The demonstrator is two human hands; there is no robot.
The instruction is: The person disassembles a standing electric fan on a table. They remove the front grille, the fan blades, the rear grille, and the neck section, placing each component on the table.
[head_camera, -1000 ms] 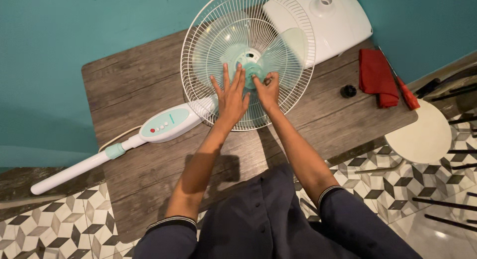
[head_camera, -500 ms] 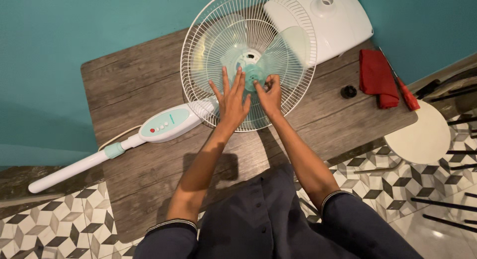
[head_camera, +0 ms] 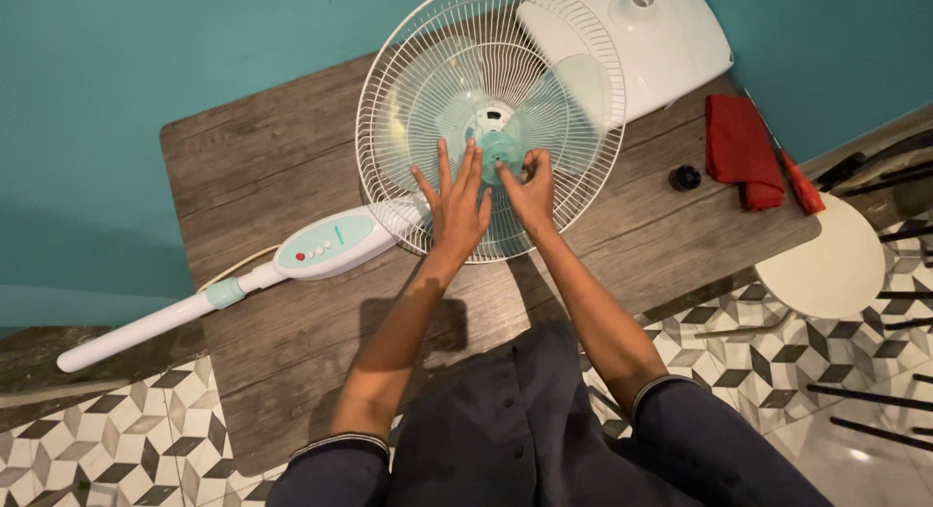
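One fan lies flat on one wooden table, with its round white wire cage facing up. Inside the cage sit see-through pale green blades; three show, but they are hard to count. In the middle is one small green hub. The left hand lies flat on a blade, with all five fingers spread wide and the fingertips just beside the hub. The right hand is right next to it, and its fingers are curled in, pinching the hub. The two hands almost touch. One white pole with one green ring sticks out from the fan to the left, and its control box has four small buttons, one red and three white. One white fan base lies at the far end of the table. Near the right side sit one folded red cloth, one red-handled screwdriver and one small black cap. One round white stool stands beside the table.
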